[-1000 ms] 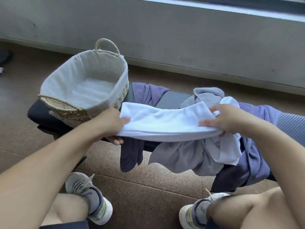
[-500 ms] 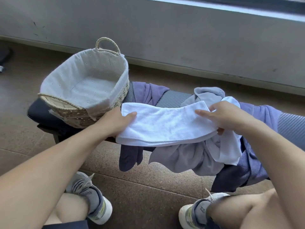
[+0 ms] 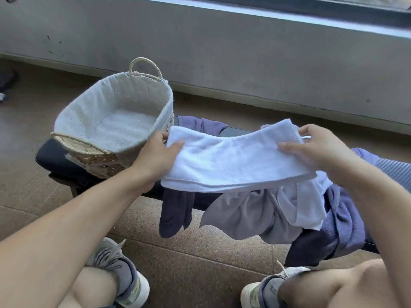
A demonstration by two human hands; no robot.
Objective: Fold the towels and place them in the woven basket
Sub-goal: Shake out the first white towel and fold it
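Gripping a folded white towel at each end, left hand and right hand hold it at 3 o'clock of the basket, which holds only its cloth lining.

The person's arms are bare from the near edge of the view to the wrists; no sleeve shows on either, and neither wrist carries a watch or band. The left hand and right hand wear no gloves, and no rings can be made out. Both knees are bare. On the left foot is a grey sneaker with grey laces, a white sole, a yellow-green accent near the heel and a grey sock above it. The right sneaker matches: grey upper, white toe and sole, pale laces, a yellow-green side stripe.
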